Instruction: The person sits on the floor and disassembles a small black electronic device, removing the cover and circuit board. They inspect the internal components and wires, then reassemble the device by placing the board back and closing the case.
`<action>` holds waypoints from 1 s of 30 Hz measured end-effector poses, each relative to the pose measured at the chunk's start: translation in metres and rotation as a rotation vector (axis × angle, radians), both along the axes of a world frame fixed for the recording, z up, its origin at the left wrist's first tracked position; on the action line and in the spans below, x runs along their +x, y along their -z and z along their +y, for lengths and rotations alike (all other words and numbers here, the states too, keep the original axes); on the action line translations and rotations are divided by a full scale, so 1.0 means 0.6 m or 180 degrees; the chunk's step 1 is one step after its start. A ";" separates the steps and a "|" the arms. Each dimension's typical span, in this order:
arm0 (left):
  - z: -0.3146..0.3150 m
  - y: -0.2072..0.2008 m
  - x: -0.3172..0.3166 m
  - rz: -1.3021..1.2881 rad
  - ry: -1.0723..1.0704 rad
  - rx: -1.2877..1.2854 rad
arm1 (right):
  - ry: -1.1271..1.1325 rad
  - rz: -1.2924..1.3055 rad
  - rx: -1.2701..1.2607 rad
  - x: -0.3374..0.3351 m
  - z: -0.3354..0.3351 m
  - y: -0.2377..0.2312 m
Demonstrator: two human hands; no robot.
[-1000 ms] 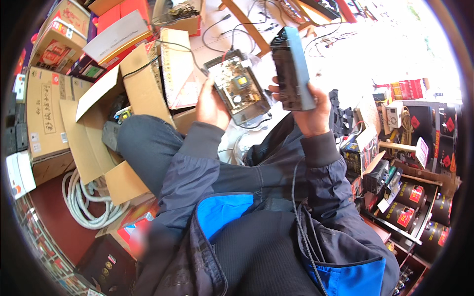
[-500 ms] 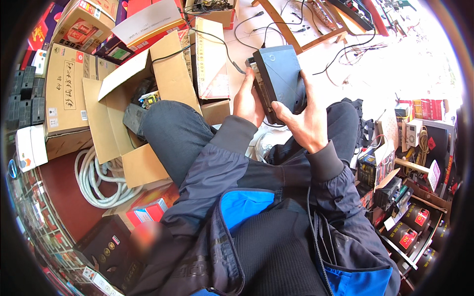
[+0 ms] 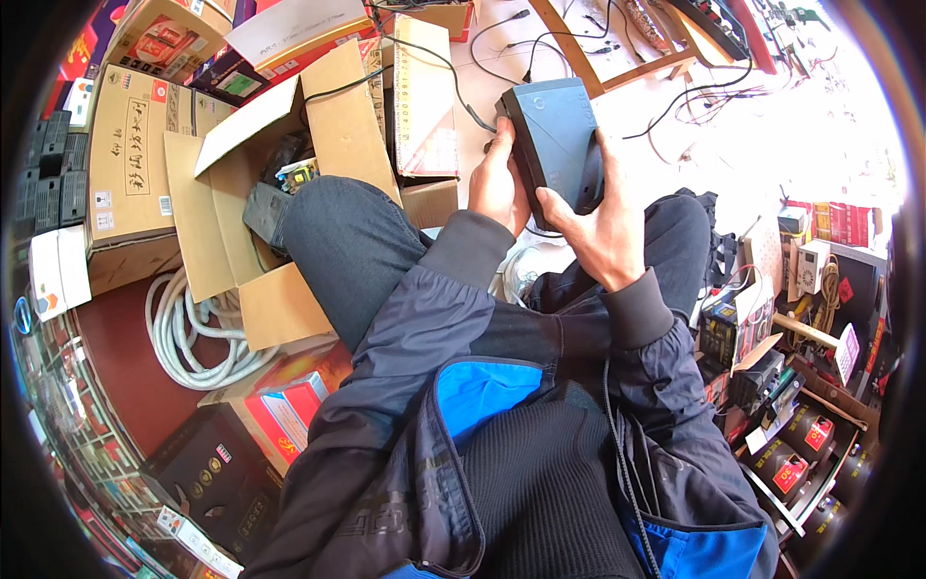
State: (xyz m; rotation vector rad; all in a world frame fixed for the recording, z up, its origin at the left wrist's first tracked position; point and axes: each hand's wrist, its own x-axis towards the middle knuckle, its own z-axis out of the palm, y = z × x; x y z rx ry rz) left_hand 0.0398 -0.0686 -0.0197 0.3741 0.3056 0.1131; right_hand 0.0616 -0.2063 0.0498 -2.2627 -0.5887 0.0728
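Observation:
Above my knees I hold a blue-grey, box-shaped device with a black side panel; its exact kind I cannot make out. My left hand grips the black side, its fingers partly hidden behind it. On the opposite side my right hand is wrapped round the lower right end, thumb near the bottom edge. A black cable runs toward the device near my left hand; whether it joins is hidden. To the left stands an open cardboard box containing dark device parts and a small yellow component.
Coiled pale hose lies left of my leg. Closed cartons are stacked at the far left. A wooden frame and loose cables lie ahead on the floor. Boxes, a mallet and black-and-red cylinders crowd the right.
The device has turned in my hands: its slotted edge has swung out of sight and more of the blue-grey face shows. Both hands have shifted slightly right in the picture, still gripping it.

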 end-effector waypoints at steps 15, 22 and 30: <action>-0.002 -0.005 -0.002 0.0100 -0.0002 -0.0036 | -0.0026 -0.0027 -0.0078 -0.001 -0.001 -0.005; 0.001 -0.005 -0.002 -0.0051 -0.0019 -0.0066 | 0.0027 0.0022 0.0083 0.000 -0.007 -0.007; 0.006 0.008 -0.006 -0.0138 -0.0020 0.0233 | 0.1076 0.1301 0.1813 0.091 -0.096 0.002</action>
